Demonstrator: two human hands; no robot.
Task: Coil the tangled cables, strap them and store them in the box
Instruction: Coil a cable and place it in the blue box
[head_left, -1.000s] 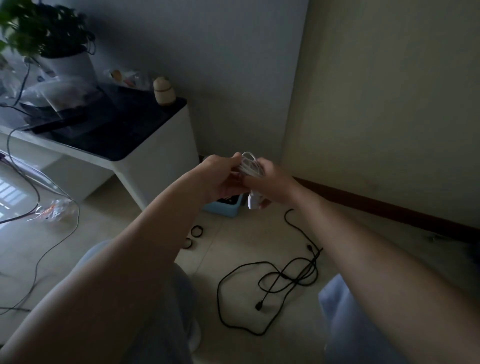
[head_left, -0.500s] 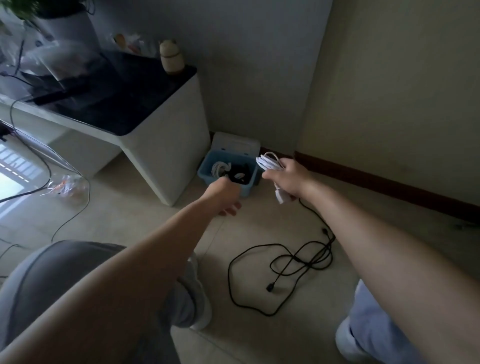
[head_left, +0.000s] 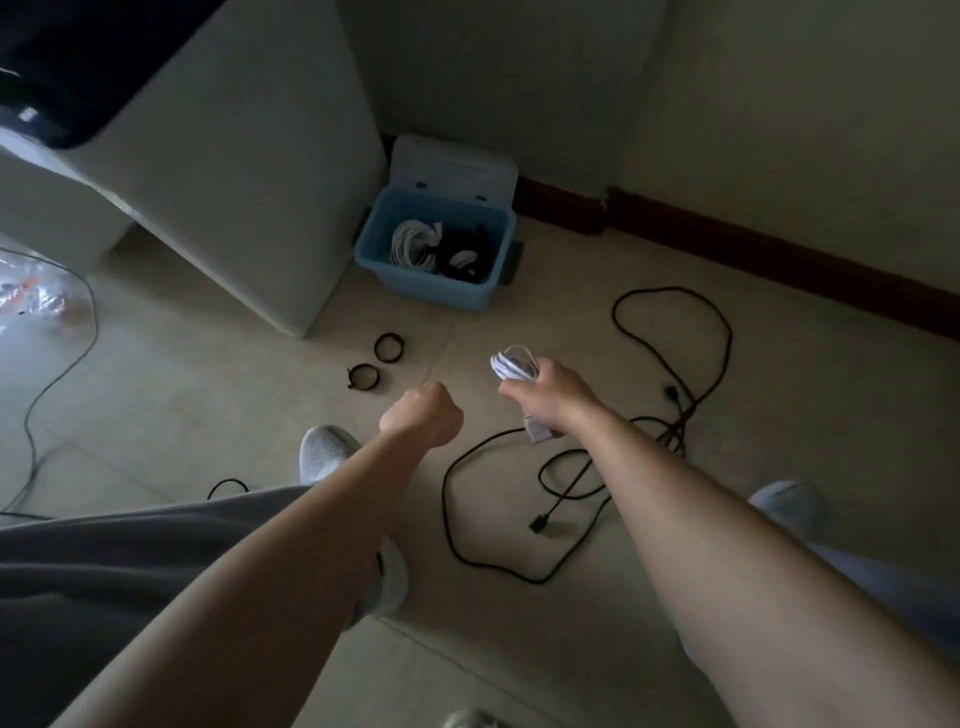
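Head view: at the centre of the frame the right hand (head_left: 553, 397) grips the white cable coil (head_left: 511, 364), fingers wrapped round its bunched loops. Just left of it, the left hand (head_left: 423, 415) is curled into a fist with nothing visible in it, near two black straps (head_left: 388, 347) on the floor. The coil looks light, soft and springy. It would probably spring open unless pinched across all loops mid-bundle while a strap goes round. The blue box (head_left: 431, 288) sits upper centre, and a black cable (head_left: 675, 431) lies tangled at right.

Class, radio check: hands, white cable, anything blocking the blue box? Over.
Right hand grips coiled white cable; left hand curled, empty. Blue box open. Black cable loose on floor, beside path.
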